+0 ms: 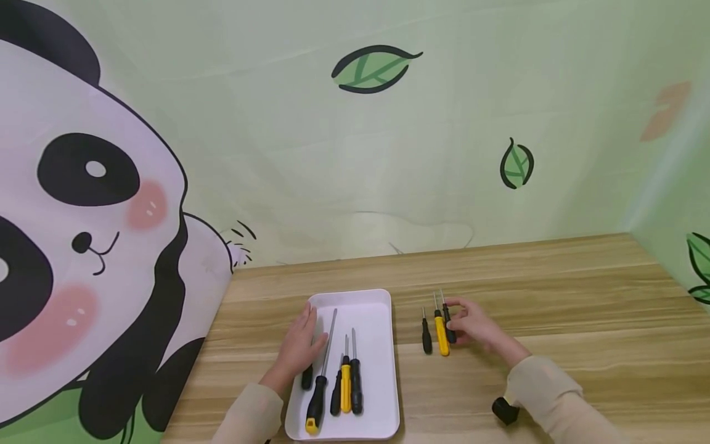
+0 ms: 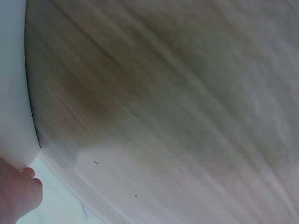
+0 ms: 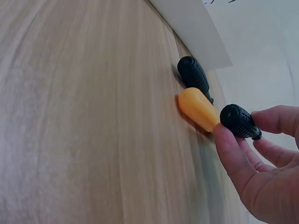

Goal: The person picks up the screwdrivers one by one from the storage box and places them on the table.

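My left hand (image 1: 299,345) rests on the left rim of a white tray (image 1: 377,308), its fingers fairly straight along the edge. Under this hand lies a screwdriver with a black handle (image 1: 307,377), its upper part hidden. At the tray's side, a bit of the hand (image 2: 21,193) shows in the left wrist view. My right hand (image 1: 474,324) pinches a small black screwdriver (image 3: 239,120) by its handle, between thumb and fingers. Beside it are a yellow screwdriver (image 1: 442,336) and another black screwdriver (image 1: 426,338) on the table.
Inside the tray lie a long black screwdriver with a yellow end (image 1: 316,401), a yellow screwdriver (image 1: 346,388) and two black ones. A black object (image 1: 505,411) sits by the right forearm on the wooden table (image 1: 599,308). A printed backdrop (image 1: 277,154) stands behind.
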`<act>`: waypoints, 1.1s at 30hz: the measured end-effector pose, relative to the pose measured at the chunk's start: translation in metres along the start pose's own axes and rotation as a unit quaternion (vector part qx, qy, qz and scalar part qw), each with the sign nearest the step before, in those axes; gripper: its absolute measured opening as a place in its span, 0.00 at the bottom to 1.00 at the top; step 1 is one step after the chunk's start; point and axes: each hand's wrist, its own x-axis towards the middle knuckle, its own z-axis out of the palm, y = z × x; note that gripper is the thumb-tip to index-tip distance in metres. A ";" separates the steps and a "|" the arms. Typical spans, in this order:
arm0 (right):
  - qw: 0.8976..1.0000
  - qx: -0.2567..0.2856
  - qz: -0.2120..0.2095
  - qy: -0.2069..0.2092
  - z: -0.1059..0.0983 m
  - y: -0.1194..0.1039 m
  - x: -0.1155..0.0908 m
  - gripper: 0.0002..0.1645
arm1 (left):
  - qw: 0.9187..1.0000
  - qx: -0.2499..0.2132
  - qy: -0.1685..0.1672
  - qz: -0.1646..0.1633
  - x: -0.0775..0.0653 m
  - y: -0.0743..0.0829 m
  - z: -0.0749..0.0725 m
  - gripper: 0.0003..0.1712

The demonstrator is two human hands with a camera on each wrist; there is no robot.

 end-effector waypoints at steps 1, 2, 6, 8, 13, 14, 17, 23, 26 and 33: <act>1.000 0.002 0.003 0.003 -0.001 0.001 0.000 0.32 | 1.000 0.000 -0.003 -0.002 0.000 0.000 0.000 0.38; 1.000 0.003 0.005 0.004 -0.001 0.001 0.001 0.33 | 1.000 -0.002 -0.003 -0.003 0.000 0.000 -0.001 0.38; 1.000 0.008 0.013 0.006 -0.003 0.002 0.001 0.33 | 1.000 0.002 -0.004 -0.004 0.000 0.000 -0.001 0.39; 1.000 0.011 0.015 0.006 -0.003 0.003 0.001 0.33 | 1.000 0.004 -0.002 -0.001 0.000 0.000 -0.001 0.39; 0.999 0.026 0.030 0.005 -0.005 0.005 0.001 0.34 | 1.000 0.004 0.001 0.003 0.000 0.001 -0.001 0.38; 0.999 0.031 0.035 0.006 -0.006 0.006 0.002 0.34 | 1.000 0.003 0.001 0.005 0.000 0.001 -0.001 0.38; 0.997 0.046 0.054 0.007 -0.007 0.008 0.003 0.34 | 1.000 0.001 0.000 0.004 0.000 0.001 -0.001 0.38; 0.995 0.058 0.080 0.011 -0.008 0.007 0.004 0.35 | 1.000 0.009 0.001 0.005 0.001 0.001 -0.001 0.38; 0.994 0.063 0.089 0.018 -0.008 0.006 0.003 0.34 | 1.000 0.008 0.004 0.008 0.001 0.001 -0.002 0.38; 0.993 0.056 0.100 0.024 -0.008 0.004 0.003 0.33 | 1.000 0.005 0.014 0.012 0.001 0.000 0.000 0.38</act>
